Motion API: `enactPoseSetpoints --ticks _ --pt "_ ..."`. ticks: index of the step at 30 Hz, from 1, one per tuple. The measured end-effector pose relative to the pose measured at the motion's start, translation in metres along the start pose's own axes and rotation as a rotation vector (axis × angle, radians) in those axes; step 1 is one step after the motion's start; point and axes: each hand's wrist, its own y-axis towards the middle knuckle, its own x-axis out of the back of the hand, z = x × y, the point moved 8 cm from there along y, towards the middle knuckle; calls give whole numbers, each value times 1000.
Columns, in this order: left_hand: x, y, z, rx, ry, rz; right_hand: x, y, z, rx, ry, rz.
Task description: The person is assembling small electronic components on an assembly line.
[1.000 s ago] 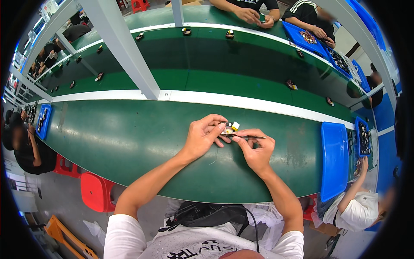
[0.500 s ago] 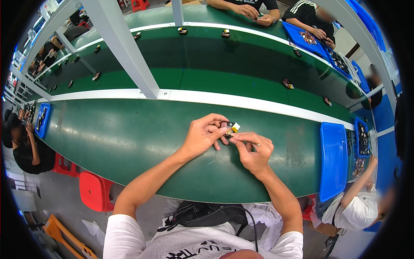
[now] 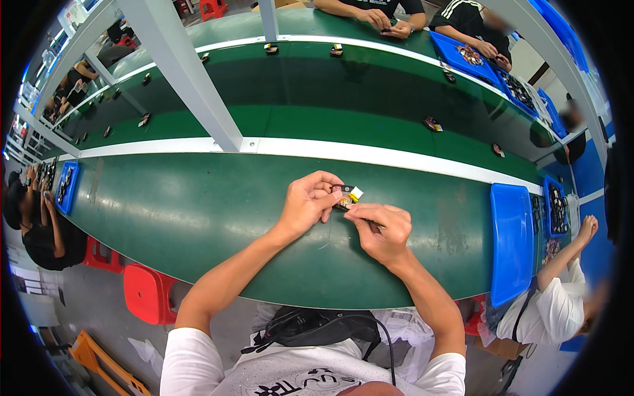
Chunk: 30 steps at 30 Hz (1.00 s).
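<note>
My left hand (image 3: pixel 305 206) grips a small black electronic housing (image 3: pixel 341 189) above the green table, thumb on its near side. A white and yellow block (image 3: pixel 356 193), perhaps a battery, sticks out at the housing's right end. Close against the near edge of the housing, my right hand (image 3: pixel 386 232) pinches a thin rod-like tool (image 3: pixel 380 226). Most of this tool is hidden by the fingers, so its kind and its tip cannot be made out.
Beyond a white rail (image 3: pixel 370 158) runs a green conveyor belt (image 3: pixel 330 125) carrying several small assemblies (image 3: pixel 432 124). A grey post (image 3: pixel 185 72) rises from the rail. At right lies a blue tray (image 3: pixel 510 241) beside a blue bin (image 3: pixel 555 206). Other people sit around the table.
Both hands and the housing have shifted slightly left. Less of the rod-like tool shows behind my right fingers. Pieces on the belt sit a little farther left. The co-worker at right has raised a hand.
</note>
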Motion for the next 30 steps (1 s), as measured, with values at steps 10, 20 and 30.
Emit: enactPoseSetpoints --ticks 10,20,30 --pt "-10 3 6 -38 108 -35 2 -10 3 131 -117 28" --pt "-4 -2 -4 -137 315 -146 -11 -10 -2 171 -137 2" --pt "3 32 -13 -74 368 -200 14 -1 -19 46 -79 -171"
